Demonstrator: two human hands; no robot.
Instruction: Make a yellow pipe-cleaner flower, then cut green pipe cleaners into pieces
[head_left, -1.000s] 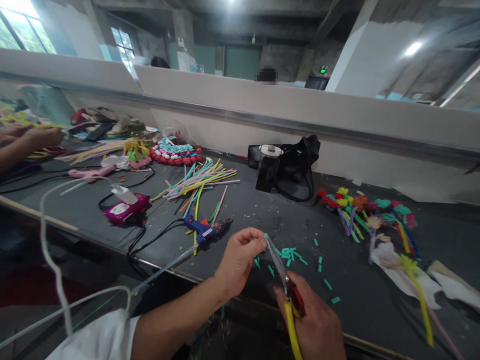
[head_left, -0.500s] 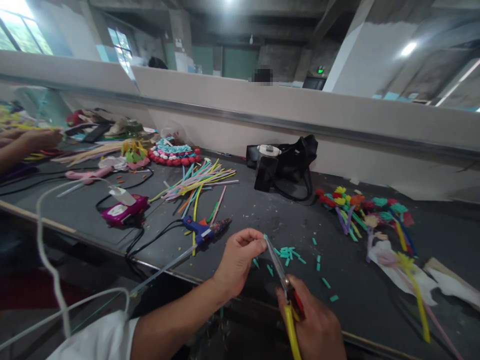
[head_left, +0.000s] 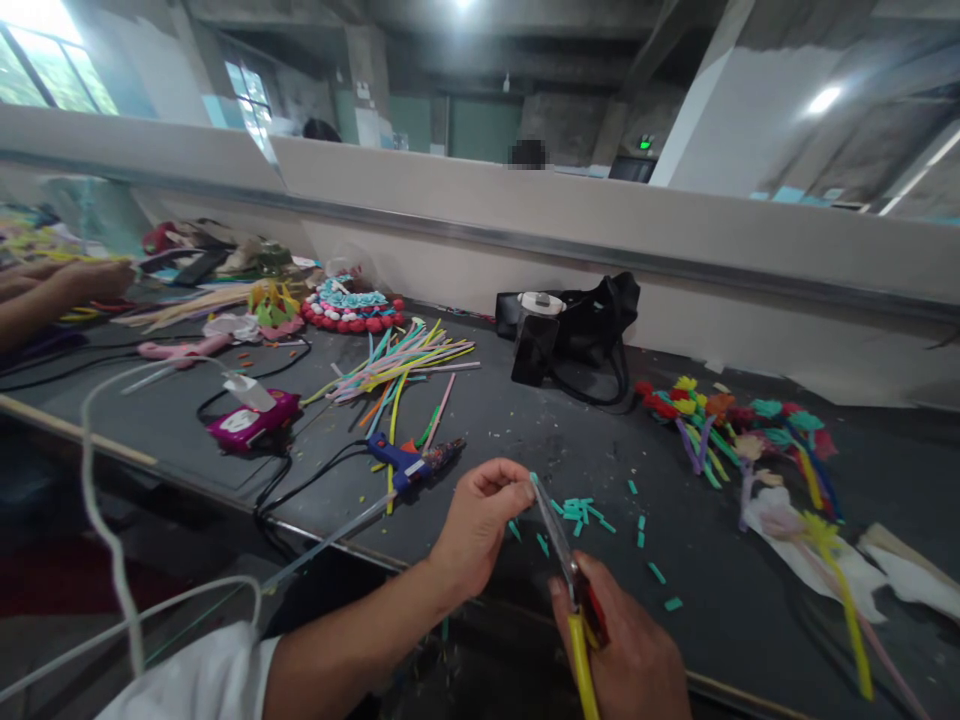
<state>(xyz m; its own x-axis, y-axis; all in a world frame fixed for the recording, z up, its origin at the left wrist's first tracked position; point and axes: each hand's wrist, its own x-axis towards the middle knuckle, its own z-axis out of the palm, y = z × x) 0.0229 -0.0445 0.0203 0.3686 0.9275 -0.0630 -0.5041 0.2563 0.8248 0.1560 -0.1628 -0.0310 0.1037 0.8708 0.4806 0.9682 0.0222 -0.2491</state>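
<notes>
My left hand [head_left: 484, 515] pinches a small teal piece [head_left: 534, 479] between thumb and fingertips, near the front edge of the dark table [head_left: 480, 420]. My right hand [head_left: 626, 640] is wrapped round the yellow and red handles of metal pliers or scissors [head_left: 559, 540]; the tool's tip meets the teal piece at my left fingertips. Several short teal pieces [head_left: 577, 512] lie on the table just beyond the tool, with a few more to its right. A blue glue gun [head_left: 405, 462] rests to the left of my left hand.
Colourful strips [head_left: 405, 360] lie behind the glue gun. A magenta power box [head_left: 255, 420] and white cable are on the left. Behind stand a phone [head_left: 534, 350] and black bag [head_left: 611, 330]. Fuzzy flowers [head_left: 712, 410] lie right. Another person's hands [head_left: 82, 283] are at far left.
The camera view has shifted slightly, moving the table items a little to the right in the picture. Both hands keep nearly the same pose and hold.
</notes>
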